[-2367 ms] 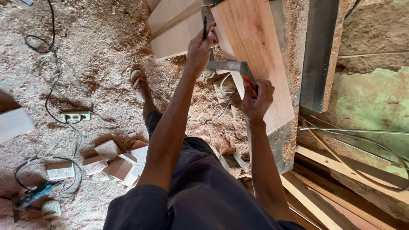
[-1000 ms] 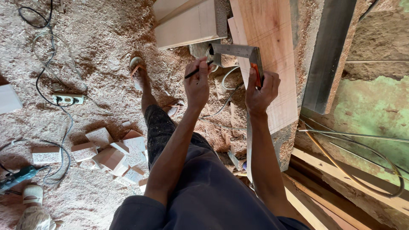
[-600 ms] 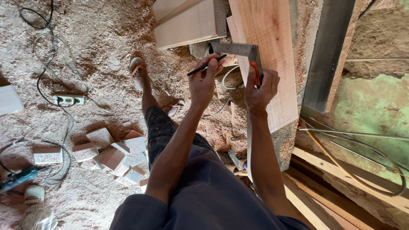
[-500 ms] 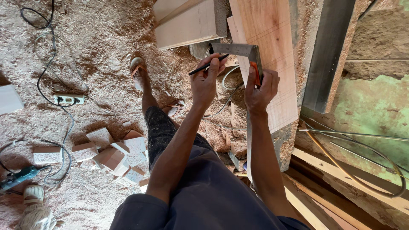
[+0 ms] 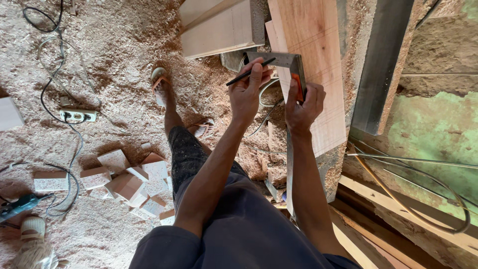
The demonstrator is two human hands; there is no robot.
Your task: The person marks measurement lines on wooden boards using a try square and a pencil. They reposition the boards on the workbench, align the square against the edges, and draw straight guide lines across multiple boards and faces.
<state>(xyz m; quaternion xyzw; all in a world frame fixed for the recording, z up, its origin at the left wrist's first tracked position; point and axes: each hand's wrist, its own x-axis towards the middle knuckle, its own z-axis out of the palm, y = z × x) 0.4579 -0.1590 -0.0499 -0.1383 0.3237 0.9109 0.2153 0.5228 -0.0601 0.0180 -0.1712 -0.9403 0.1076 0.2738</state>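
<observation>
Steel and orange make up the square [image 5: 291, 67] that sits at the left edge of the pale wooden board [image 5: 318, 60], its flat metal blade reaching left off the board and its orange handle lying along the edge. The right hand [image 5: 302, 104] has its fingers curled shut around that handle, thumb pressing on its near end. The left hand [image 5: 247, 88] is just beside it to the left, fingers pinched on a dark pencil [image 5: 250, 72] that slants up to the right, its tip touching the near edge of the blade. The board runs from far to near on a sawdust-coated bench [image 5: 348, 40], with a dark beam [image 5: 383, 65] on its right. Far left of the square lies a lighter plank [image 5: 221, 30]. Below the hands, the floor is thick with sawdust [image 5: 109, 65]; one foot in a sandal [image 5: 160, 84] stands on it. Further left, a white power strip [image 5: 77, 115] lies among black cables [image 5: 50, 89]. Nearer, a heap of small wood offcuts [image 5: 127, 179] is scattered, and a teal power tool [image 5: 20, 206] rests at the left edge. To the right, thin cables [image 5: 413, 184] loop over a green, flaking surface [image 5: 438, 134]. No container shows anywhere in view.
</observation>
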